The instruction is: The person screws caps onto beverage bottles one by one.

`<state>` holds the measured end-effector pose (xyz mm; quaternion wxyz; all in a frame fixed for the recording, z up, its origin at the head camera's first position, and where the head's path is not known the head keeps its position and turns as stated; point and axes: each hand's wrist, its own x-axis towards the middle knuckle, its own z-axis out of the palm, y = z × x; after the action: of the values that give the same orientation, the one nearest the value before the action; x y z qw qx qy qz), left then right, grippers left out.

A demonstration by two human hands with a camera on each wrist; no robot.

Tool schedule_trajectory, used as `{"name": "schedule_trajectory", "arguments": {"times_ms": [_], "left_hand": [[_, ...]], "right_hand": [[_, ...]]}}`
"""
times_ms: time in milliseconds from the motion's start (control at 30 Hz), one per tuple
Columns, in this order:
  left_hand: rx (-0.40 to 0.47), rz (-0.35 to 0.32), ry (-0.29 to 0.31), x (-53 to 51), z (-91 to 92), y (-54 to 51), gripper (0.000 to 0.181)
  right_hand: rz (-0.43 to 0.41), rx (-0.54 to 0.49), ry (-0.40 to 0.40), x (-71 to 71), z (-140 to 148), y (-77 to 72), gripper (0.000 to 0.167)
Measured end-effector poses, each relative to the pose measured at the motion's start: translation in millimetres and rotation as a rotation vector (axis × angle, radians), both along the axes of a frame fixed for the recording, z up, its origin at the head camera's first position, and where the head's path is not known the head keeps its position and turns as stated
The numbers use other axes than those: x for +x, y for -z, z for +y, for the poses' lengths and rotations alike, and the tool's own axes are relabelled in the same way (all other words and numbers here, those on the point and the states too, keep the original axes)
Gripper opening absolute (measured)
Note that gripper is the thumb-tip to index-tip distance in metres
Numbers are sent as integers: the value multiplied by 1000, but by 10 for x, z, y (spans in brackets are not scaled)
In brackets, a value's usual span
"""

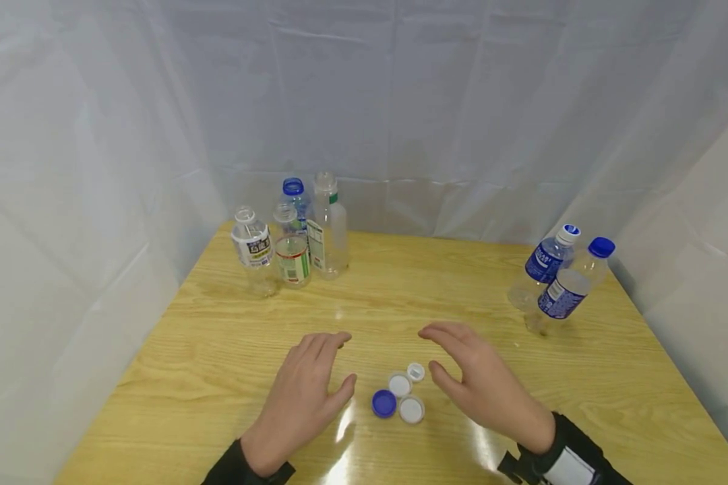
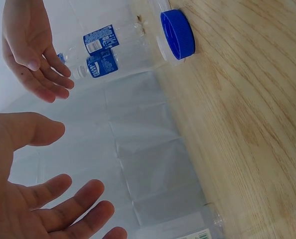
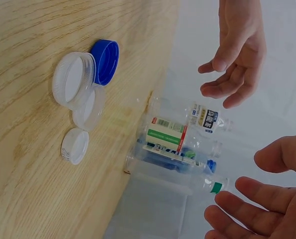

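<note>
Creased white sheeting [image 1: 394, 101] hangs behind and beside a wood-grained table [image 1: 176, 391]

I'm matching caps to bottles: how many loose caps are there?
4, grouped on the table: blue cap at left, small white cap at the back, pale cap in the middle, second pale cap right of the blue one. None seems hidden.

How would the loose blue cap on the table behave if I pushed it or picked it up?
The blue cap would probably slide rather than roll, since it lies flat, open side up. It is likely light, being shallow and hollow. Its ribbed side should make it less slippery to pinch.
</note>
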<state>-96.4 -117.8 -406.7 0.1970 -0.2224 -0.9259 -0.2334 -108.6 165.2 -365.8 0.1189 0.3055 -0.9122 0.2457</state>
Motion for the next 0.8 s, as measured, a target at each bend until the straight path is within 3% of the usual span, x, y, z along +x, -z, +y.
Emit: {"name": "schedule_trajectory", "arguments": {"times_ms": [433, 633, 800], "left_hand": [[0, -16, -24, -45, -51, -22, 57], [67, 35, -76, -164, -181, -86, 58], [139, 95, -127, -330, -373, -152, 57]], "right_hand": [[-46, 11, 18, 31, -34, 101, 42], [-66, 14, 25, 41, -43, 120, 40], [-84, 20, 34, 51, -52, 130, 39]]}}
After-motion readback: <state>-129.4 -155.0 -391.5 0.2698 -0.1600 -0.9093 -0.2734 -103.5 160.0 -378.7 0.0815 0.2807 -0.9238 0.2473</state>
